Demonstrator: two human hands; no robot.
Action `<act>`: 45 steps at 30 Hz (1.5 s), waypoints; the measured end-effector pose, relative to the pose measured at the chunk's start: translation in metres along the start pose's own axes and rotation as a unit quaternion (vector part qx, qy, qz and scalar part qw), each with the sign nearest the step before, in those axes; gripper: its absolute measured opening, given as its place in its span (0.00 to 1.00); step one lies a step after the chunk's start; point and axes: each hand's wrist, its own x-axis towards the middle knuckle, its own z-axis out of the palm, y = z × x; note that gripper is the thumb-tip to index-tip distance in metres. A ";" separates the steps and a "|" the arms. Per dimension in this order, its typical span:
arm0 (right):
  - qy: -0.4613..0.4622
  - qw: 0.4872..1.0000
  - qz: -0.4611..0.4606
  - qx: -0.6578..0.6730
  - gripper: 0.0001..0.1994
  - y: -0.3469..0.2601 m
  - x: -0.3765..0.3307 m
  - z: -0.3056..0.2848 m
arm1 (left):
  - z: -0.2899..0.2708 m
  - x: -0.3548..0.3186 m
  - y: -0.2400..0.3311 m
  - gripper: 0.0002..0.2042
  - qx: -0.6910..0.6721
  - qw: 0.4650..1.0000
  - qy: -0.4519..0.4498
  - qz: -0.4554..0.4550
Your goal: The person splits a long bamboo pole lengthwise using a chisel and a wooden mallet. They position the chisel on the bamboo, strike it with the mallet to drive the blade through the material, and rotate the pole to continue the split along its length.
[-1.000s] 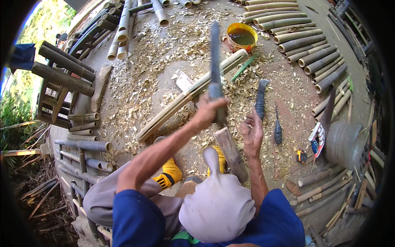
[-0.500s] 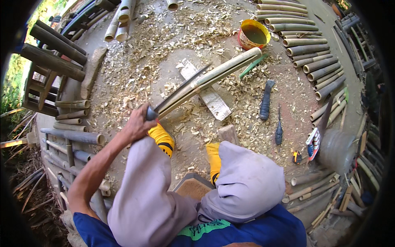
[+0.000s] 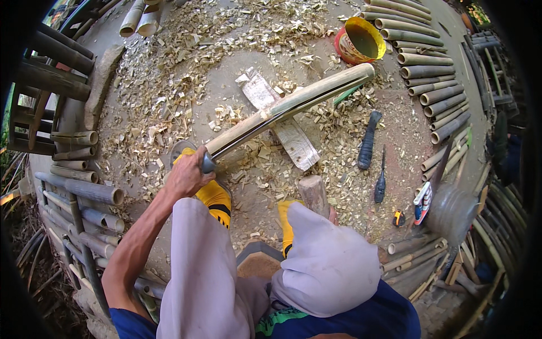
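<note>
- Chip-strewn floor (image 3: 220, 85): pale board (image 3: 296, 147) under the bamboo pole (image 3: 316, 95), seemingly propping it.
- Left grip (image 3: 189, 174) clamped on a grey handle (image 3: 208, 163), probably steadying it.
- Right grip (image 3: 333, 216), mostly hidden beside the wooden block (image 3: 312, 191): cannot tell.

Soft daylight reaches the floor (image 3: 219, 86) beyond the left grip (image 3: 189, 174), with faint shadows; the grip looks fairly crisp. Far to its right, bamboo poles (image 3: 427, 71) bow with fisheye distortion (black swallows every corner).
</note>
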 end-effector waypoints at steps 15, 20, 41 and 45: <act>-0.075 0.993 -0.035 0.088 0.43 -0.089 0.089 -0.045 | -0.009 0.005 -0.008 0.18 0.019 0.999 0.006 0.036; -0.039 0.969 -0.192 0.151 0.46 -0.164 0.154 -0.060 | -0.008 -0.001 -0.018 0.17 0.026 0.999 0.009 0.024; 0.090 0.883 -0.450 0.099 0.50 -0.244 0.217 -0.029 | -0.003 0.009 -0.020 0.20 0.020 0.999 0.005 0.030; -0.084 0.935 -0.344 0.025 0.49 -0.252 0.226 -0.036 | -0.005 0.006 -0.020 0.20 0.024 0.999 0.008 0.018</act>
